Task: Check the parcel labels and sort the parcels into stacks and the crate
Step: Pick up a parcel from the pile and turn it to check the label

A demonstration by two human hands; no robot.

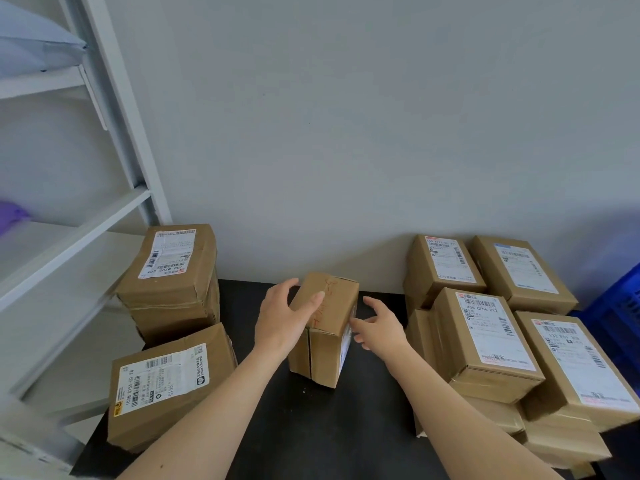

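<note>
Left hand curled over parcel; right hand, fingers spread, beside edge-on unreadable label

Single head-worn wide-angle camera, looking forward and down across the bench at close range. Forearms are entering from the lower edge, with left hand, right hand and parcel sitting mid-frame. The grey wall is filling the upper frame. Shelving is bowing at the left edge, and the blue crate is clipping the right edge.
</note>
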